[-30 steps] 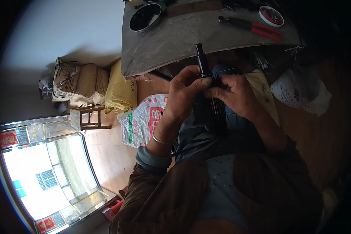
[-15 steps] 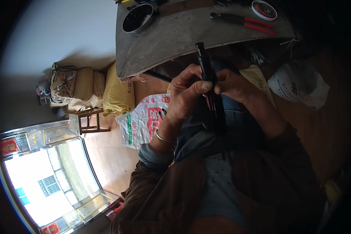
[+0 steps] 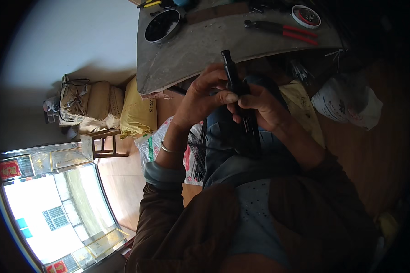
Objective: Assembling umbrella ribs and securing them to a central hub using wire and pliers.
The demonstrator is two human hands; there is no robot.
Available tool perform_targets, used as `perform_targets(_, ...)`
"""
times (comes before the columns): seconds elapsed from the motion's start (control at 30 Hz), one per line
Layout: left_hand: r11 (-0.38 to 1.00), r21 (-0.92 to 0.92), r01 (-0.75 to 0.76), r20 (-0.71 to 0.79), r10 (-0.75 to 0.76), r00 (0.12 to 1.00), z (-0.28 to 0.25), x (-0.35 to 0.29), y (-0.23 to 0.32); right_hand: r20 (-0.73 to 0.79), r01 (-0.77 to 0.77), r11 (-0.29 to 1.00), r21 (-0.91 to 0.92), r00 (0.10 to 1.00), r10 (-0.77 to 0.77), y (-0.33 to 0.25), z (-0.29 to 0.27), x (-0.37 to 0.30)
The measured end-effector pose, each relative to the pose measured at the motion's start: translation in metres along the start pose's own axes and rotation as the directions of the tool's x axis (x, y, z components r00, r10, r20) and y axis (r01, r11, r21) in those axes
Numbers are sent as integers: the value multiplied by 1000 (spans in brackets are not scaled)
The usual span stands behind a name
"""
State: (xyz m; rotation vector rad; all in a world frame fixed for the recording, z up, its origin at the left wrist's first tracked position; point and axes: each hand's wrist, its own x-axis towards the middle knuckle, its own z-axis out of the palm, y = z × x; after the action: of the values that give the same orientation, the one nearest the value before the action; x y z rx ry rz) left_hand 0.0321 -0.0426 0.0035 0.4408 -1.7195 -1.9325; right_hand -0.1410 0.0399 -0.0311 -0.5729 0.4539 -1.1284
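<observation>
A slim black shaft with thin ribs below it, which looks like a folded umbrella frame (image 3: 231, 68), stands nearly upright over my lap. My left hand (image 3: 204, 93) grips it from the left, thumb pressed against its middle. From the right, my right hand (image 3: 265, 105) pinches the same part, its thumb close to the left one. The lower end is dark and hard to make out against my clothes. Beside my left forearm, a bunch of thin black rods (image 3: 197, 157) lies on a printed plastic sack (image 3: 161, 136).
Ahead is a grey table (image 3: 182, 68) bearing red-handled pliers (image 3: 284, 31), a round bowl (image 3: 146, 35) of small black parts and a white dish (image 3: 294, 16). A wooden stool (image 3: 105, 146) and yellow sack (image 3: 139, 111) stand left; a white plastic bag (image 3: 344, 102) lies right.
Both hands and the umbrella frame have shifted slightly left. My left forearm has swung outward, uncovering more of the black rods. The right fingers now reach further around the frame.
</observation>
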Motion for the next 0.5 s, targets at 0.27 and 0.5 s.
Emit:
perform_targets(0.27, 980, -195, -28, -179, -7, 984, 80, -33, 22, -292, 155, 976, -151, 936, -194, 3, -3, 8)
perform_targets(0.5, 995, 94, -21, -675, 79, 734, 48, 13, -3, -364, 345, 892, -291, 822, -437, 17, 8, 32)
